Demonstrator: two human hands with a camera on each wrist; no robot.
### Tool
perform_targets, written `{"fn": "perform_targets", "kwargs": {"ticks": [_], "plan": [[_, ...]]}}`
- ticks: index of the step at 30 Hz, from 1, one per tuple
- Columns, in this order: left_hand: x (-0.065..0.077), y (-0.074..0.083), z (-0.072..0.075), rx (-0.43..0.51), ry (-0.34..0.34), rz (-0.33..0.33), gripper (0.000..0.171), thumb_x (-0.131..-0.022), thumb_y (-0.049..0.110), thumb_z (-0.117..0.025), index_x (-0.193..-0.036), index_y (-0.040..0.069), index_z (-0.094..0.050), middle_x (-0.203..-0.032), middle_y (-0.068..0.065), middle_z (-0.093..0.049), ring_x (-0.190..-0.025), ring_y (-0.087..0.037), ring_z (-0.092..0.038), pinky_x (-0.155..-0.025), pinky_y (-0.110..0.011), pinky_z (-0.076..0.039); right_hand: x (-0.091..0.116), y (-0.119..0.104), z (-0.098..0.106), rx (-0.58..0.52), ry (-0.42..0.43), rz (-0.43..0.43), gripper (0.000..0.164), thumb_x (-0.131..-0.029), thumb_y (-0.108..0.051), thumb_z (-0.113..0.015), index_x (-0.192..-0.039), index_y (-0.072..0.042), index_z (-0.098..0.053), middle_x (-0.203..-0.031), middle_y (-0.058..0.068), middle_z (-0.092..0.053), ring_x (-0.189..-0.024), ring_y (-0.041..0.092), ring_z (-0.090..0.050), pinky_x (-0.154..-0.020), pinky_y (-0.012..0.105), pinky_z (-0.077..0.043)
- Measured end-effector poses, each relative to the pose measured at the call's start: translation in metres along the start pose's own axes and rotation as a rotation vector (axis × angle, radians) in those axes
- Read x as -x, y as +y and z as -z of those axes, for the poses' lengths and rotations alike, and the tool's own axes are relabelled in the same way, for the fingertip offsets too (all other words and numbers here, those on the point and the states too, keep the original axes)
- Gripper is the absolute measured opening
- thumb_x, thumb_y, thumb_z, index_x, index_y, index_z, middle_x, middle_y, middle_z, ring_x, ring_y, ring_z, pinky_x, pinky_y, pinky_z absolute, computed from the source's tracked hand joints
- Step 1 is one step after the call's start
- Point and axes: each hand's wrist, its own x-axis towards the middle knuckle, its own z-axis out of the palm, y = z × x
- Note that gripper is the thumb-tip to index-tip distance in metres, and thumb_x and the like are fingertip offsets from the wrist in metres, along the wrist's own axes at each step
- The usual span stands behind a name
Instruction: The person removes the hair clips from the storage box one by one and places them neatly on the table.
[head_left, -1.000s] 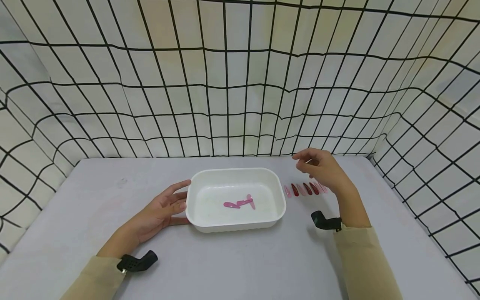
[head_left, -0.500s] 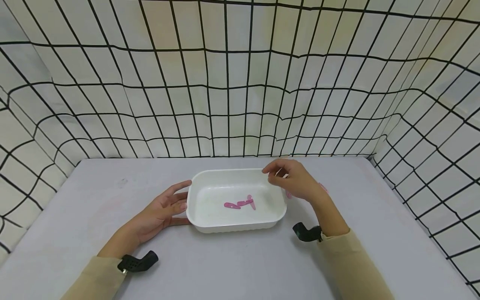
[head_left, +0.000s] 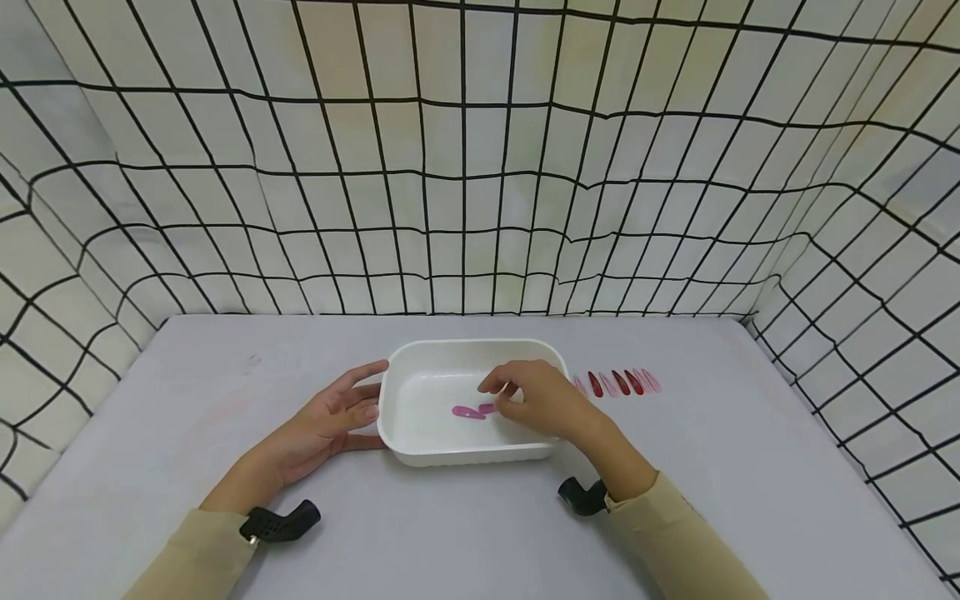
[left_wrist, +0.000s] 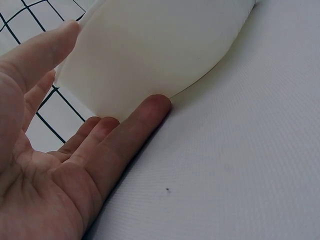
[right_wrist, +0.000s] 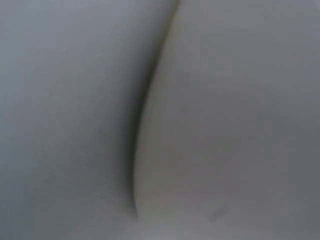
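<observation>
A white rectangular tray (head_left: pixel 427 457) sits mid-table with pink snap hair clips (head_left: pixel 468 412) on its floor. Two show in the head view; the hand covers the third. My left hand (head_left: pixel 330 425) rests against the tray's left end, fingers extended; in the left wrist view, its fingertips (left_wrist: pixel 155 102) touch the lower wall. Over the tray's right half hovers my right hand (head_left: pixel 536 400), fingers loosely bent above the clips, with nothing visible between thumb and fingers. The right wrist view shows only blurred tray wall (right_wrist: pixel 210 125) and table.
To the right of the tray, several red and pink hair clips (head_left: pixel 621 382) lie in a slanting row on the white table (head_left: pixel 420 533). Black wire mesh (head_left: pixel 465 208) stands along the back and both sides.
My right hand has moved left and toward me, from above the row of clips, across the tray's right rim, to over the tray's clips. The left hand keeps its place at the tray.
</observation>
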Motion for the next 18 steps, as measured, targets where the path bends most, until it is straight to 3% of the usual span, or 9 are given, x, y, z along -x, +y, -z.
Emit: {"fn": "perform_targets", "kwargs": {"ticks": [5, 10, 18], "plan": [[0.0009, 0.0011, -0.0011, -0.005, 0.003, 0.003, 0.064, -0.103, 0.009, -0.053, -0.157, 0.025, -0.024, -0.161, -0.016, -0.025, -0.127, -0.031, -0.057, -0.098, -0.053, -0.053, 0.0001, -0.0008, -0.0083, 0.081, -0.069, -0.035, 0.029, -0.088, -0.008, -0.066, -0.114, -0.019, -0.074, -0.105, -0.006, -0.072, -0.099, 0.014, -0.063, -0.09, 0.033, -0.053], [0.0002, 0.0015, -0.0022, -0.001, 0.004, 0.008, 0.065, -0.103, 0.008, -0.053, -0.158, 0.025, -0.023, -0.161, -0.016, -0.025, -0.127, -0.031, -0.057, -0.098, -0.053, -0.053, 0.0005, 0.0018, -0.0106, 0.08, -0.105, -0.03, 0.032, -0.086, -0.006, -0.065, -0.112, -0.021, -0.075, -0.105, -0.008, -0.072, -0.099, 0.01, -0.063, -0.091, 0.032, -0.053], [-0.0013, 0.0007, 0.0005, 0.008, 0.003, 0.011, 0.064, -0.103, 0.007, -0.053, -0.157, 0.025, -0.023, -0.161, -0.016, -0.025, -0.127, -0.031, -0.057, -0.098, -0.053, -0.053, 0.0012, 0.0019, -0.0107, 0.054, -0.135, -0.056, 0.033, -0.085, -0.006, -0.071, -0.113, -0.023, -0.075, -0.096, -0.007, -0.066, -0.09, 0.013, -0.059, -0.079, 0.028, -0.052]]}}
